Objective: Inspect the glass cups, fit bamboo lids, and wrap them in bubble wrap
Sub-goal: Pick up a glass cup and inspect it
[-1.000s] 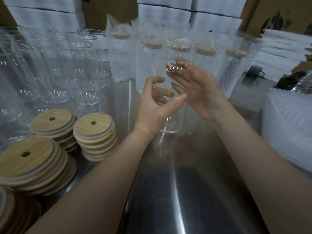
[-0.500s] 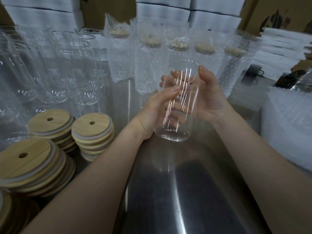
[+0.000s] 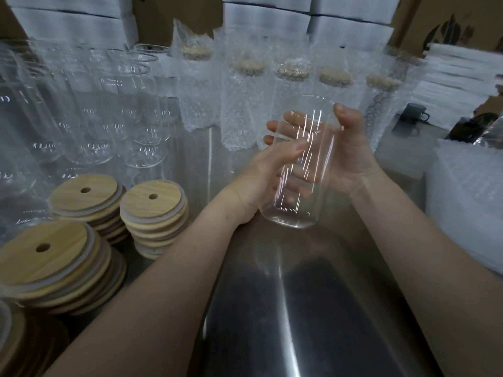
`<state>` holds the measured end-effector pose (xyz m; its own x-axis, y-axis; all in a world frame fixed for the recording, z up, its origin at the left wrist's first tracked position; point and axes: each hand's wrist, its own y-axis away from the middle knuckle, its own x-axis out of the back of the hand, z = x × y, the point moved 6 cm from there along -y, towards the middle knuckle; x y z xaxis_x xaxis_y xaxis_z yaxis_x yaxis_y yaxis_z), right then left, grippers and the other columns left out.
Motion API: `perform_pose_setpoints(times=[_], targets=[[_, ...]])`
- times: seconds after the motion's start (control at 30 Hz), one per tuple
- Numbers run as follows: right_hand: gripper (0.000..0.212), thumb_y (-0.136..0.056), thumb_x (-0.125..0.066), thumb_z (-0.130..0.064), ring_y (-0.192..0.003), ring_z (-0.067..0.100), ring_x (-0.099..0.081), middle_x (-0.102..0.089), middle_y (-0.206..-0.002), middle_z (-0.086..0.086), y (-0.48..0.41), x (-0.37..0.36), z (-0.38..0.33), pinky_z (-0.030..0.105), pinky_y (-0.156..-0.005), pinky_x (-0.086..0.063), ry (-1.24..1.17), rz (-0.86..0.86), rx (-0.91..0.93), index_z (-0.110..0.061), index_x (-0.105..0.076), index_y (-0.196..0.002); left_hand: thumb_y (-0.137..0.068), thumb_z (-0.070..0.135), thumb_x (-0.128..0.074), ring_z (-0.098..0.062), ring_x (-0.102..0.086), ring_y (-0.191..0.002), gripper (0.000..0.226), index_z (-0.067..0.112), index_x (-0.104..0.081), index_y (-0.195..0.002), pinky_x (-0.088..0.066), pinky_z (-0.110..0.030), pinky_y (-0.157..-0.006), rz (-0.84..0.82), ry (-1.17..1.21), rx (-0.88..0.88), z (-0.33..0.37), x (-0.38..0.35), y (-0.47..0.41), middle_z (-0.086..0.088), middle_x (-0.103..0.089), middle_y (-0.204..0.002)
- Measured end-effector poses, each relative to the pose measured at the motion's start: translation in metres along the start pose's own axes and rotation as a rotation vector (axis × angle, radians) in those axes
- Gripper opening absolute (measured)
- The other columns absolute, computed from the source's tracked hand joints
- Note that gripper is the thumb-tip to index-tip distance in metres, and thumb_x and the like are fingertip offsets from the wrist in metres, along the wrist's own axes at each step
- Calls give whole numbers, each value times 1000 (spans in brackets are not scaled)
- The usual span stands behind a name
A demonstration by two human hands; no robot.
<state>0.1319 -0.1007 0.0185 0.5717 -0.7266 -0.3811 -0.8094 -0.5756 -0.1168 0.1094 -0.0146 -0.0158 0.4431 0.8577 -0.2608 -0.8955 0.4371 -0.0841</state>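
A clear glass cup [image 3: 302, 170] is held upright above the steel table [image 3: 313, 308] at centre. My left hand [image 3: 261, 180] grips its lower left side, thumb on the front. My right hand [image 3: 351, 156] cups its right and back side, thumb near the rim, fingers showing through the glass. Stacks of bamboo lids [image 3: 153, 213] with straw holes sit at lower left. Bare glass cups [image 3: 95, 112] crowd the back left. Several lidded cups in bubble wrap [image 3: 242, 104] stand in a row behind my hands.
A pile of bubble wrap [image 3: 468, 202] lies at the right edge. White foam sheets [image 3: 460, 74] are stacked at back right beside a dark mug [image 3: 413, 114]. White boxes [image 3: 266, 20] and cardboard line the back.
The cup has come down from the fingertips into both hands and now stands upright and nearer to me. My left hand has closed round its lower part.
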Motion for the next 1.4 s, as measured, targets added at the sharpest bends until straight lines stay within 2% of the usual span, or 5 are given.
perform_pose_setpoints(times=[0.27,0.47,0.7,1.07,1.4], targets=[[89,-36,-92,-54,-110,24,-59,-66,-111,8,-3,2,-8,57,-109,-36,181,156,108,-14,-59,-109,-65,36,-73,-7,-62,-68,50,22,-56,-110,-51,-19,-68,273,-288,-270,14,10,6,-2,-68,-79],[41,-73,-64,-44,-103,14,-68,-72,-105,-3,0,4,-17,37,-88,-49,431,432,250,-23,-62,-108,-62,54,-79,-9,-65,-82,63,40,-49,-116,-54,-27,-76,509,-535,-337,17,18,12,4,-65,-92],[42,-75,-56,-52,-96,16,-71,-73,-102,-1,3,-7,-13,38,-87,-51,439,613,319,-23,-63,-104,-61,64,-76,-1,-60,-86,83,35,-44,-132,-46,-14,-72,580,-666,-426,17,22,14,13,-61,-95],[38,-102,-32,-31,-104,21,-64,-70,-111,3,0,-12,-15,36,-89,-44,151,380,296,-15,-66,-108,-64,62,-73,3,-55,-103,89,28,-40,-138,-43,-7,-86,572,-751,-592,19,22,20,14,-58,-116],[17,-97,-54,-31,-115,22,-65,-71,-117,-4,1,-1,-25,40,-98,-49,158,294,239,-22,-66,-89,-69,50,-81,-18,-54,-118,89,21,-43,-145,-40,-40,-100,642,-1044,-674,24,15,21,1,-58,-127]])
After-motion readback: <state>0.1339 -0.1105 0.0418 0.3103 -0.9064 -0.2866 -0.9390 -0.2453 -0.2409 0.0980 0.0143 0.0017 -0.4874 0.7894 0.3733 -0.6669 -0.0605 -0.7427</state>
